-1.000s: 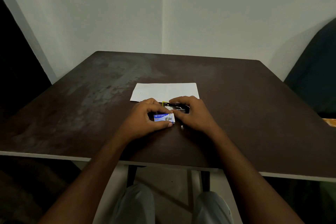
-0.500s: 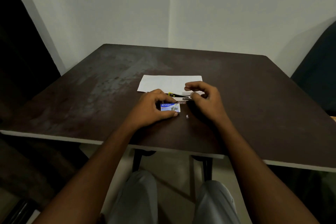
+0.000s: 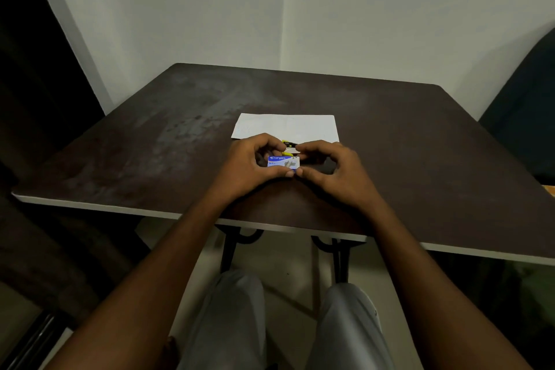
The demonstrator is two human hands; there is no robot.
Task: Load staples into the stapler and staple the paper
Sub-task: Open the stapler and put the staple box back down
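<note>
Both hands now back together, the left hand (image 3: 246, 164) pinches the small blue cardboard staple box (image 3: 283, 161) as the right hand (image 3: 336, 170) closes on its near corner, staples seemingly not yet loaded.

Blue staple box (image 3: 283, 161) before stapler (image 3: 289, 146), paper (image 3: 286, 126)

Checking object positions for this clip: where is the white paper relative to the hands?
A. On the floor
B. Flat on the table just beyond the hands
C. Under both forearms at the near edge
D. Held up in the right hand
B: the paper lies flat on the table, just beyond both hands, which meet at the staple box.
</note>
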